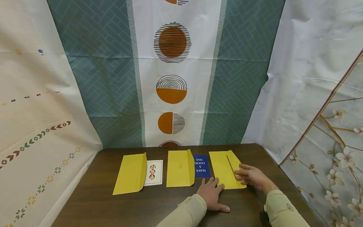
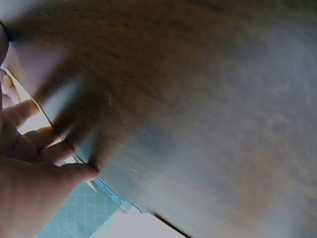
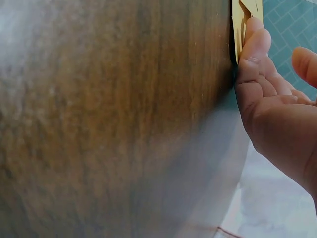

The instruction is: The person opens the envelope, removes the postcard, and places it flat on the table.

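A yellow envelope [image 1: 221, 167] lies on the table's right part, with a thin reddish-brown line running down near its flap side. My left hand [image 1: 210, 194] is spread palm down, its fingertips at the envelope's lower left corner and its thumb out to the right. At the envelope's right edge, the loosely bent fingers of my right hand [image 1: 253, 177] touch the flap. In the right wrist view the thumb [image 3: 304, 65] stands apart from those fingers. Just left of this envelope, a blue card [image 1: 202, 166] reading HAVE A GOOD DAY upside down is partly overlapped by the middle yellow envelope [image 1: 176, 176].
Farther left, another yellow envelope [image 1: 129, 175] partly overlaps a white card [image 1: 158, 171] with red characters. All lie on a dark wooden table [image 1: 113, 211]. Patterned cloths [image 1: 110, 78] hang behind and along both sides. A dark object [image 1: 265, 218] shows beside the right sleeve.
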The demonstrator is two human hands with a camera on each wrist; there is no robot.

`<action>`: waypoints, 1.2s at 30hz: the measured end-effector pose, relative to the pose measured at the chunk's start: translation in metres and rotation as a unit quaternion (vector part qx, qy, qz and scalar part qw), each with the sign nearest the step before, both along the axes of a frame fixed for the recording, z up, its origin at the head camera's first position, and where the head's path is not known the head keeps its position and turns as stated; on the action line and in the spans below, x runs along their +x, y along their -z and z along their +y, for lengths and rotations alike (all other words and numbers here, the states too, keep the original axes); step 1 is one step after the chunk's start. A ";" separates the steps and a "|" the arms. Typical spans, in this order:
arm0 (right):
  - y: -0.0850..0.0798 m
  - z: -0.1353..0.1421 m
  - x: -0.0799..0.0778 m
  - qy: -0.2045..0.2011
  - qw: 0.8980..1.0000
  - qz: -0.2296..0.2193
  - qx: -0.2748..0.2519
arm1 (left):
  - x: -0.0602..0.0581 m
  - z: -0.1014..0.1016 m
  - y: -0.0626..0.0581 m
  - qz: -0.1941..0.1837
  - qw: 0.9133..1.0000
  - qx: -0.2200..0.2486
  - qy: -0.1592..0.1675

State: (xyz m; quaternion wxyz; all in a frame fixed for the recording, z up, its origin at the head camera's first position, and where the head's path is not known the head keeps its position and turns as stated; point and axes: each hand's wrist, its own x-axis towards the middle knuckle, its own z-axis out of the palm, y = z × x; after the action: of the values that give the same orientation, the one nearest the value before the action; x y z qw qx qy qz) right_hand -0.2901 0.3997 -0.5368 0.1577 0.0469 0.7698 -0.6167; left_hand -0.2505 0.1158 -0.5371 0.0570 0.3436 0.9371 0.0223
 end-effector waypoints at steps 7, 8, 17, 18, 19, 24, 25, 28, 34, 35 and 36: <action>0.000 -0.001 -0.001 0.007 1.000 -0.007 -0.016 | 0.001 -0.001 -0.002 -0.009 1.000 0.005 -0.002; 0.000 -0.001 -0.001 0.006 1.000 -0.007 -0.016 | 0.000 -0.001 -0.001 -0.010 1.000 0.006 -0.003; -0.002 -0.014 -0.004 0.001 1.000 -0.004 0.014 | 0.001 -0.003 0.000 -0.005 1.000 0.009 0.002; -0.002 -0.016 -0.005 0.002 1.000 -0.002 0.024 | 0.001 -0.003 0.000 -0.004 1.000 0.009 0.003; -0.002 -0.018 -0.006 0.001 0.999 0.002 0.034 | 0.001 -0.003 0.000 -0.004 1.000 0.009 0.004; -0.001 -0.023 -0.009 0.028 0.996 0.015 0.077 | 0.000 -0.002 0.002 -0.006 1.000 0.009 0.003; 0.000 -0.023 -0.010 0.033 0.996 0.017 0.077 | 0.000 -0.002 0.003 -0.007 1.000 0.007 0.003; 0.003 -0.024 -0.011 0.043 0.996 0.023 0.068 | -0.001 -0.001 0.008 -0.006 1.000 0.003 0.003; 0.006 -0.025 -0.014 0.038 0.997 0.047 0.050 | -0.005 0.002 0.015 0.004 1.000 0.001 0.004; 0.006 -0.025 -0.015 0.037 0.997 0.051 0.050 | -0.006 0.002 0.016 0.005 1.000 0.001 0.004; 0.007 -0.026 -0.015 0.036 0.997 0.054 0.049 | -0.006 0.002 0.017 0.006 1.000 0.000 0.005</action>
State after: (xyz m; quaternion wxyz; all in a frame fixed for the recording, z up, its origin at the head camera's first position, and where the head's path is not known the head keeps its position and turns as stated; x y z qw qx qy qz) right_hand -0.3054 0.3741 -0.5435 0.0914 0.0490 0.8042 -0.5853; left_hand -0.2568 0.1181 -0.5545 0.0513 0.3486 0.9357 0.0199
